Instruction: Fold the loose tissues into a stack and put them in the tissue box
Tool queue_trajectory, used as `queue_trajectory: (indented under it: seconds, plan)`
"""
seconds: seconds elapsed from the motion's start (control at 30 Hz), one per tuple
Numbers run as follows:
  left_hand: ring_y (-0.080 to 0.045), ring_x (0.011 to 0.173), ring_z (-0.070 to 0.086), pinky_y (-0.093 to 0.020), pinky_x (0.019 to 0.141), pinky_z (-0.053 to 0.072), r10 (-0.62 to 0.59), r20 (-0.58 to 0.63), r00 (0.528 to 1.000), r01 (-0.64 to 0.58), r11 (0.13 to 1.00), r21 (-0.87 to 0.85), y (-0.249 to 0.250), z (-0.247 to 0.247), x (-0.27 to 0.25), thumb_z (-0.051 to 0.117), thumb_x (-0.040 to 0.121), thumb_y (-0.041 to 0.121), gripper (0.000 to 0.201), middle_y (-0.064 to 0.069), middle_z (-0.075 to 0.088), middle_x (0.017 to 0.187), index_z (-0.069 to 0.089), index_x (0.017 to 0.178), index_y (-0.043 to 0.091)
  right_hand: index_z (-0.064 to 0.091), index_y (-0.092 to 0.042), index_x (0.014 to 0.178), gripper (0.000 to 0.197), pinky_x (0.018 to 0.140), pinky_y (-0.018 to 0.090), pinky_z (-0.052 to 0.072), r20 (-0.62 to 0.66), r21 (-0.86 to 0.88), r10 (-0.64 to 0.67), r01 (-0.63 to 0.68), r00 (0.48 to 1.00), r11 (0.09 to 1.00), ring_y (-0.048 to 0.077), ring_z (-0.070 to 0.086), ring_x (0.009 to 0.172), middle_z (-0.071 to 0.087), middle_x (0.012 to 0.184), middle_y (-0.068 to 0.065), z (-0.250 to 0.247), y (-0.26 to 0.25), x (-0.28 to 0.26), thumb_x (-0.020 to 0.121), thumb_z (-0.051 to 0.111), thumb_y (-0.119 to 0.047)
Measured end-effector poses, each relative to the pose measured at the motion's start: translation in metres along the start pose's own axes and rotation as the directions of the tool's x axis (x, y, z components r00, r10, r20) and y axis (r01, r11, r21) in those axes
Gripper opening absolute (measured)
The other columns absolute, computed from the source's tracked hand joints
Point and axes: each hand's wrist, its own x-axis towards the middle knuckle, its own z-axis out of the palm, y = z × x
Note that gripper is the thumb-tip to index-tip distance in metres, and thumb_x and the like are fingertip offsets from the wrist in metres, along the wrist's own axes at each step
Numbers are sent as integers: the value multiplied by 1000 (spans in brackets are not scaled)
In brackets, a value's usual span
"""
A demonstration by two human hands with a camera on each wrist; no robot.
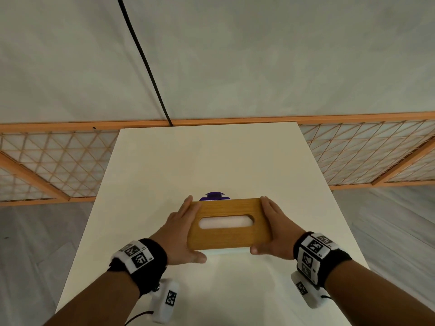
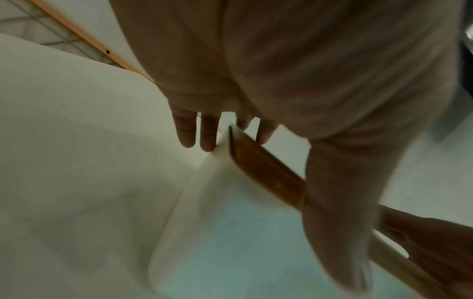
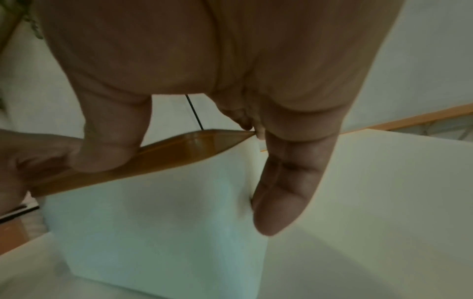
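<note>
A tissue box with a white body (image 2: 230,242) (image 3: 153,222) stands on the white table (image 1: 211,156), near its front. A wooden lid (image 1: 223,238) with an oval slot lies on top of it. My left hand (image 1: 186,229) holds the lid's left end, thumb on the near edge and fingers along the far corner. My right hand (image 1: 270,225) holds the right end the same way. In the right wrist view the thumb presses the lid (image 3: 174,153) while the fingers (image 3: 281,192) run down the box's side. Only pale white shows through the slot. I see no loose tissues.
A dark purple object (image 1: 214,196) peeks out right behind the box. A black cable (image 1: 146,67) runs down to the table's far edge. Orange lattice panels (image 1: 58,161) lie on the floor to both sides. Bare tabletop stretches beyond the box.
</note>
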Motion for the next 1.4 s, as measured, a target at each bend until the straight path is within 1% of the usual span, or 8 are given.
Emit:
queue_trajectory:
  seconds: [0.13, 0.3, 0.57, 0.9, 1.0, 1.1, 1.2, 1.4]
  plan:
    - [-18, 143, 27, -39, 113, 39, -19, 29, 999, 17, 997, 77, -1, -17, 13, 90, 52, 53, 150, 12, 1, 163, -13, 158, 28, -19, -26, 160, 156, 120, 34, 34, 23, -112, 9, -6, 1000, 994, 16, 26, 150, -15, 166, -17, -9, -9, 8, 58, 95, -51]
    - [-17, 128, 36, -42, 104, 47, -12, 40, 999, 7, 993, 119, 3, -24, 23, 95, 43, 52, 140, 11, 21, 139, 11, 152, 25, -2, -25, 161, 154, 106, 36, 49, 36, -264, 22, -11, 999, 964, 22, 50, 131, 3, 159, -14, -20, -21, 19, 47, 97, -55]
    - [-17, 123, 38, -44, 97, 50, -14, 75, 997, 5, 993, 115, 2, -25, 25, 95, 45, 48, 131, 12, 23, 135, 14, 146, 27, 23, -23, 148, 133, 91, 38, 58, 50, -324, -6, 21, 999, 946, 20, 59, 107, 26, 141, -8, -27, -27, 19, 42, 97, -53]
    - [-17, 125, 38, -41, 101, 48, -7, 25, 1000, 5, 994, 108, -2, -16, 25, 98, 44, 50, 144, 10, 19, 140, 7, 152, 25, 20, -26, 150, 139, 94, 39, 56, 52, -360, -4, 23, 999, 933, 19, 57, 112, 24, 144, -10, -27, -28, 23, 40, 99, -53]
    - [-20, 127, 39, -43, 101, 48, -14, 35, 999, 8, 984, 180, -1, -14, 26, 97, 43, 53, 147, 8, 19, 143, 4, 153, 24, 13, -25, 154, 144, 101, 39, 52, 50, -349, -13, 30, 999, 937, 21, 55, 123, 18, 154, -11, -23, -24, 23, 42, 99, -52]
    - [-27, 143, 28, -48, 115, 36, -42, 33, 999, 28, 937, 348, 2, -15, 26, 92, 47, 63, 154, 2, 9, 160, -7, 158, 21, -11, -25, 161, 154, 111, 38, 45, 77, -378, 10, 20, 997, 925, 22, 45, 140, -12, 167, -15, -20, -22, 23, 53, 95, -54]
    - [-32, 154, -17, -54, 125, -2, 13, 6, 1000, -14, 847, 532, 12, -8, 24, 80, 59, 68, 150, -1, -29, 165, -22, 158, 21, -35, -28, 153, 149, 103, 43, 51, 71, -422, 50, -15, 996, 906, 29, 58, 126, -43, 158, -13, -9, -22, 18, 69, 84, -59]
    - [-42, 150, -25, -57, 123, -8, 102, -9, 995, -75, 791, 607, 31, 20, 22, 69, 77, 40, 125, -10, -36, 161, -30, 152, 31, -40, -24, 149, 144, 97, 45, 52, -25, -444, 52, -58, 998, 894, 30, 63, 115, -54, 151, -4, 12, -24, 13, 73, 72, -72]
